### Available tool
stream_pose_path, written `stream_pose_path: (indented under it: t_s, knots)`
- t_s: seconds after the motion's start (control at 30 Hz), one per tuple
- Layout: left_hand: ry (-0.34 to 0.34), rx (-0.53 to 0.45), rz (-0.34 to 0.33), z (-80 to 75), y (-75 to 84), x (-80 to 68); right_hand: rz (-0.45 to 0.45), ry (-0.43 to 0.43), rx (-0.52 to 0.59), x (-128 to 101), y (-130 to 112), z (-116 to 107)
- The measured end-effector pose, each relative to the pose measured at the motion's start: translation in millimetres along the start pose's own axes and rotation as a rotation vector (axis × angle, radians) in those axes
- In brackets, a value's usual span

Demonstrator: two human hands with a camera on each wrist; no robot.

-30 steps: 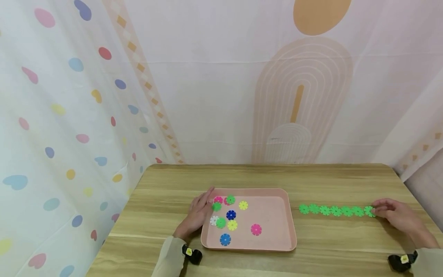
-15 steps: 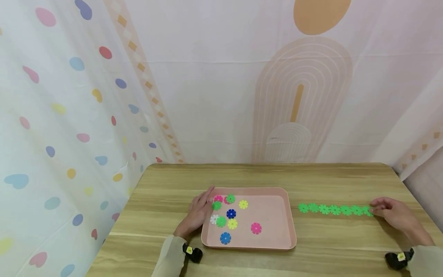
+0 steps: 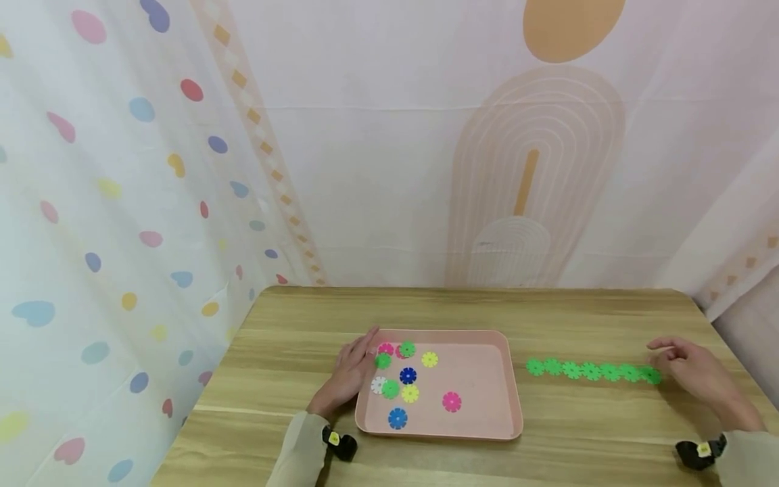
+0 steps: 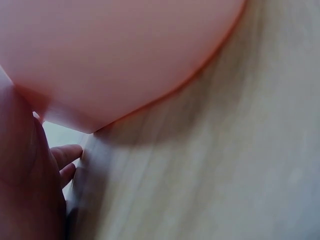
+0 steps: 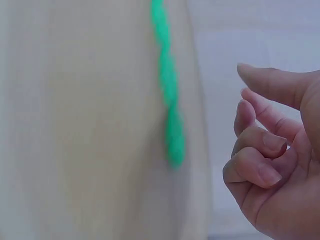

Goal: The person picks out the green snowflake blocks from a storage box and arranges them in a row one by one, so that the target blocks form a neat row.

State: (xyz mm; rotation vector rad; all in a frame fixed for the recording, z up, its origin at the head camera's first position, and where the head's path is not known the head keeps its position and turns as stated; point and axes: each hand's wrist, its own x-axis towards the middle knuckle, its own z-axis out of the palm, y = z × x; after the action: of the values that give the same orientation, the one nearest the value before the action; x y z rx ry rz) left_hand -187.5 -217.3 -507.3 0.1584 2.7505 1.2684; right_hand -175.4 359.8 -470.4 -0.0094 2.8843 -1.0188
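the right hand [image 3: 694,372] hovered just beside the green chain [image 3: 592,370] on the table [image 3: 584,318], fingers loosely curled, empty. the left hand [image 3: 349,372] lay flat against the tray [image 3: 487,379].

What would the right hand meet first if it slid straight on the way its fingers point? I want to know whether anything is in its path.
Most likely the near end of the green chain: the right hand points left along the table at it, empty, with a small gap showing in the wrist view. Beyond lies the pink tray.
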Motion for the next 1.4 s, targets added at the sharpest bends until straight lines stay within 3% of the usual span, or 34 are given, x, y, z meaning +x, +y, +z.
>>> stream_pose_path:
  t_s: [0.13, 0.33, 0.7, 0.83, 1.07, 1.23, 1.4]
  knots:
    - [-0.001, 0.006, -0.002, 0.1, -0.1, -0.5, -0.056, -0.029, 0.062, 9, -36, 7]
    - [-0.012, -0.001, -0.005, 1.4, -1.9, 0.3, -0.231, -0.072, 0.142, 30, -100, 27]
    - [-0.015, 0.009, -0.028, 0.2, -0.3, 1.0, -0.403, -0.277, 0.284, 66, -182, 83]
    - [-0.017, 0.006, -0.030, -0.5, -1.4, 1.7, -0.386, -0.394, 0.298, 73, -209, 111]
    - [-0.021, 0.007, -0.026, -0.9, 0.6, 1.5, -0.331, -0.515, 0.302, 76, -243, 162]
    - [-0.017, 0.010, -0.036, -0.8, 0.7, 1.8, -0.306, -0.549, 0.305, 73, -259, 183]
    - [-0.019, 0.005, -0.037, 0.9, 0.1, 2.4, -0.309, -0.535, 0.214, 69, -266, 200]
